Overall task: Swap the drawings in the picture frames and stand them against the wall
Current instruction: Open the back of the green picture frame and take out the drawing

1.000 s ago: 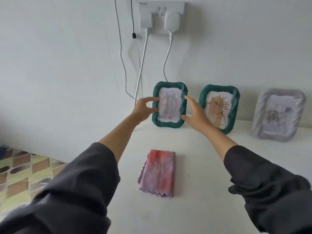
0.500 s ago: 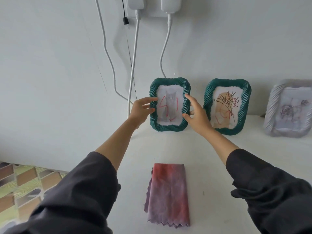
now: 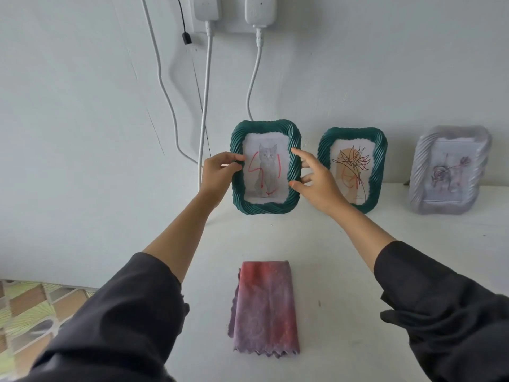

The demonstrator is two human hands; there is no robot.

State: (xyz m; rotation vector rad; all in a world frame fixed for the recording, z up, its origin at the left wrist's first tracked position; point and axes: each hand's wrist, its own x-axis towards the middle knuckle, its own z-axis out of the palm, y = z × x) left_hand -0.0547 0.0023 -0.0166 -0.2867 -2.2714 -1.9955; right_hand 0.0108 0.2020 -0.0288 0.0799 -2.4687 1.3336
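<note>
Since the green cat frame (image 3: 265,208), far on the worktop (image 3: 316,271) by the wall (image 3: 82,106), looks light, stiff and probably glazed, the left hand (image 3: 220,172) grips its left rim, the spread right hand (image 3: 316,186) pinching its right rim.

Two green picture frames (image 3: 264,208) (image 3: 353,132), one pale lilac frame (image 3: 421,175), one folded pink cloth (image 3: 264,310), two white chargers (image 3: 206,6) (image 3: 260,8), two hands (image 3: 219,176) (image 3: 321,187)
</note>
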